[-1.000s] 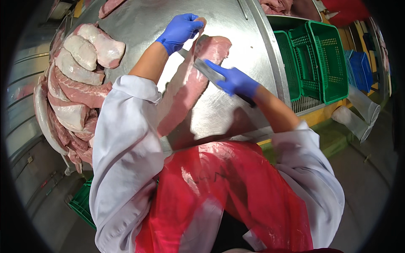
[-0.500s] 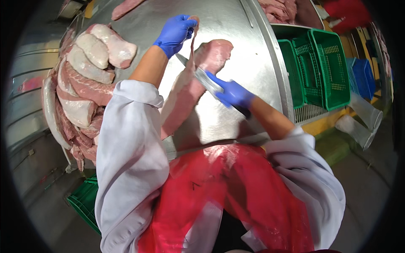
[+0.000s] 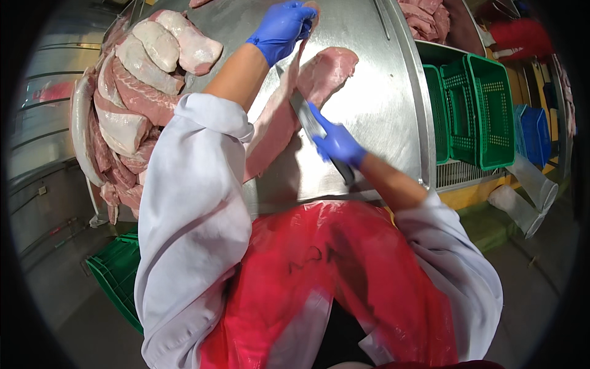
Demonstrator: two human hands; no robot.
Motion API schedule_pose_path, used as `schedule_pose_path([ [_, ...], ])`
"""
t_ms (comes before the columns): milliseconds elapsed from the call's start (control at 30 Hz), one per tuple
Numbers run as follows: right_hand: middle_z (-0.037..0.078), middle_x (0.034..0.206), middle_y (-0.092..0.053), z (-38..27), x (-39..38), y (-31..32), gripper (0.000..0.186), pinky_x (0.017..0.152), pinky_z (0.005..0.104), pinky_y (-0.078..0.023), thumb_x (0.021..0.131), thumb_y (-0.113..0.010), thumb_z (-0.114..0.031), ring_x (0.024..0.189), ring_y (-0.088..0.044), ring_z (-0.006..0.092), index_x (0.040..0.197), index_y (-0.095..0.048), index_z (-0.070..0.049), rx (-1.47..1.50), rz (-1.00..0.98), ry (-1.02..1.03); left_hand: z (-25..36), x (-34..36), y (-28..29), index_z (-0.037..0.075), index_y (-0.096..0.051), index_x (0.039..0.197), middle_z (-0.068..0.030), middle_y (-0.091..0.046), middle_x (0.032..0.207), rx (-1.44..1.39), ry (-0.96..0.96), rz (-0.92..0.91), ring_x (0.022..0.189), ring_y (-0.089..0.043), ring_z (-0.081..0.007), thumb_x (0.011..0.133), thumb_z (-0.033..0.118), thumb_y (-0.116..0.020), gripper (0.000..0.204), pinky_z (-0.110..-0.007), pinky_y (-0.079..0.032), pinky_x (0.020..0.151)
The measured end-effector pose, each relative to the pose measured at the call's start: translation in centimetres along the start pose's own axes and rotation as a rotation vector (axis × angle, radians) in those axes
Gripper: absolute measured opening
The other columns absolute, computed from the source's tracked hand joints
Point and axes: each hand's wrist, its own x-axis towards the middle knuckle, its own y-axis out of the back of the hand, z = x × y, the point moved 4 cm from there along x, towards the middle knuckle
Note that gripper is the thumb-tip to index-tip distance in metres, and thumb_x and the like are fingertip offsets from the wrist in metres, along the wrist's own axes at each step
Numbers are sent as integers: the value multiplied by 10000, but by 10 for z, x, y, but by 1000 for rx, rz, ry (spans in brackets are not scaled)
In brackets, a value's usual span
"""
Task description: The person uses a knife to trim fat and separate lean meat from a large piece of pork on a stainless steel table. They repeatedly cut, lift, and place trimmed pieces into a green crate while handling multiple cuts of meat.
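Note:
A long, pale pink piece of meat [image 3: 271, 134] lies slantwise on the steel table [image 3: 387, 101]. My gloved left hand [image 3: 284, 32] is closed on a thin strip [image 3: 301, 58] at the meat's far side and holds it raised and taut. In my gloved right hand [image 3: 339, 142] is a knife [image 3: 305, 113] with a dark handle. Its blade lies against the meat near the base of the strip, and part of the blade is hidden by the meat. The meat's near end is partly covered by my left sleeve.
Large cuts of meat [image 3: 132, 111] are heaped at the left. Green crates [image 3: 491, 111], a blue crate [image 3: 533, 136] and a container of meat pieces [image 3: 425, 23] stand to the right. Another green crate [image 3: 117, 277] sits low at the left. A person's red sleeve [image 3: 522, 40] shows far right.
The view has shifted, so the table and meat sit higher and further right. Relative to the meat, my right hand and knife have come nearer to me. My left hand still holds the strip up.

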Motion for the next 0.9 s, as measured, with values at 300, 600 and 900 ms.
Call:
schedule_pose_path([
  [300, 219, 848, -713, -17, -14, -42, 839, 696, 407, -608, 968, -480, -97, 632, -705, 264, 1674, -33, -178, -44, -12, -41, 56, -39, 0, 44, -667, 830, -76, -613, 709, 1369, -797, 20, 654, -590, -214, 979, 152, -525, 232, -386, -448, 605],
  [600, 205, 759, -684, -12, -7, -81, 863, 594, 383, -595, 946, -491, -62, 583, -686, 290, 1675, -49, -198, -133, 116, 36, 67, -57, 10, 122, -630, 787, 37, -555, 715, 136, -328, -27, 650, -522, -109, 990, 191, -536, 234, -297, -394, 588],
  [900, 189, 881, -710, -35, 18, -101, 793, 603, 399, -606, 990, -474, -86, 624, -691, 277, 1670, -79, -188, -121, 107, -38, 109, -107, 19, 78, -650, 873, 69, -507, 694, -111, -365, -108, 579, -450, -52, 983, 119, -556, 150, -206, -324, 532],
])
